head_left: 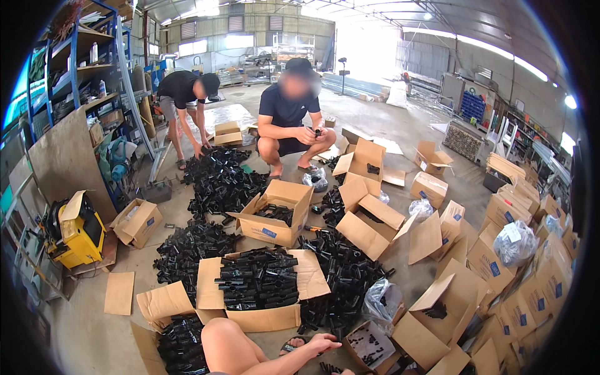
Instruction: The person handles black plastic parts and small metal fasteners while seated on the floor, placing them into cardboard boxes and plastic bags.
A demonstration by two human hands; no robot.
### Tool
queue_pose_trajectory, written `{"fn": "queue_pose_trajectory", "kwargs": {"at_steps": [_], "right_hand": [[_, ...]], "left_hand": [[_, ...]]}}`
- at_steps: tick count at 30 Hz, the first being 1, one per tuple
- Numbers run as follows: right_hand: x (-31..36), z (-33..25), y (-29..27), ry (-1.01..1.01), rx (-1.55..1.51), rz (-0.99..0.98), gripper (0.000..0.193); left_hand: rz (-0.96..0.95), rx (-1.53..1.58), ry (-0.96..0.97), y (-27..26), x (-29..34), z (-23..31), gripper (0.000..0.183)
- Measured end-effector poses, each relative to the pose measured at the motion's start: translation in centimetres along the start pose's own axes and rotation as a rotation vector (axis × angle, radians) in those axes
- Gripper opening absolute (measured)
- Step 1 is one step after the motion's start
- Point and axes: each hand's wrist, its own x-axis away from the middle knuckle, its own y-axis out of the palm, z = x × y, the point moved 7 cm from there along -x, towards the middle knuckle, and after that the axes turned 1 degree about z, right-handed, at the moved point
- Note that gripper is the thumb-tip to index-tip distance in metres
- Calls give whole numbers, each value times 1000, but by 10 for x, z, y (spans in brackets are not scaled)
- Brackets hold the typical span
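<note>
1. The leaning cartons at 4 o'clock stand crowded together; a knock could, I judge, set them sliding.
2. The heap of black fittings at 5 o'clock lies loose; a careless step might scatter it or turn an ankle.
3. The open carton at 7 o'clock is overfilled; a bump could tumble its top pieces.
4. The small-parts box, also at 5 o'clock, sits just beside the hands; a stray elbow might tip it.
5. The left hand at 6 o'clock reaches the heap's near edge; whether it grasps a fitting, I cannot tell.
6. The right hand, near 6 o'clock, is mostly cut off; its state and contents are unreadable.
</note>
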Motion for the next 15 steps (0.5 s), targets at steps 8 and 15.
{"fn": "queue_pose_trajectory", "kwargs": {"at_steps": [8, 15], "right_hand": [[-32, 10, -38, -131, -473, 53, 22], [55, -154, -262, -361, -1426, 88, 27]], "left_hand": [[-95, -236, 382, 36, 104, 168, 54], [-111, -1023, 686, 49, 179, 275, 49]]}}
